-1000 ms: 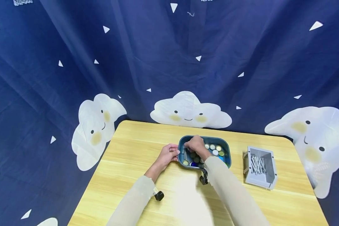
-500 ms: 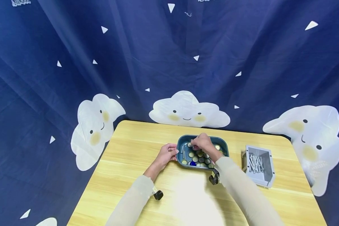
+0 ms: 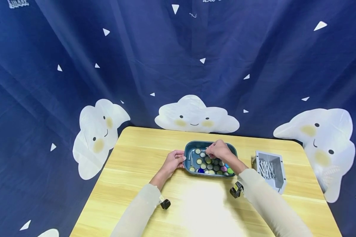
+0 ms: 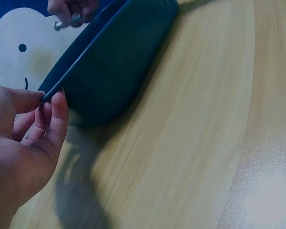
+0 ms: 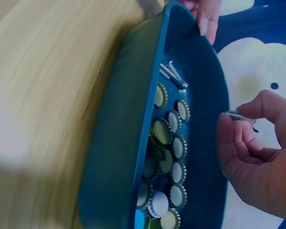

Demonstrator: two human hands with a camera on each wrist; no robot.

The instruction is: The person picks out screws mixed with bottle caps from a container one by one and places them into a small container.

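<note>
A dark blue-green tray (image 3: 209, 175) on the table holds many loose bottle caps (image 5: 161, 131) and a couple of metal bolts (image 5: 174, 76) lying at its left end. My left hand (image 3: 175, 160) pinches the tray's left rim between thumb and fingers, as the left wrist view shows closely. Above the tray, toward its far side, my right hand (image 3: 219, 149) pinches a silver bolt (image 4: 64, 24) between thumb and fingertips. Part of the tray's right side is hidden behind the right hand and forearm in the head view.
To the right of the tray stands a grey bin (image 3: 280, 172) with a pile of silver bolts (image 3: 266, 169) inside. The wooden table (image 3: 148, 144) ends at the back against a dark blue curtain (image 3: 178, 65) with cloud prints.
My right hand has moved right from the tray's left end and has a bolt in its fingers, uncovering more bottle caps. The left hand stays at the tray's rim.
</note>
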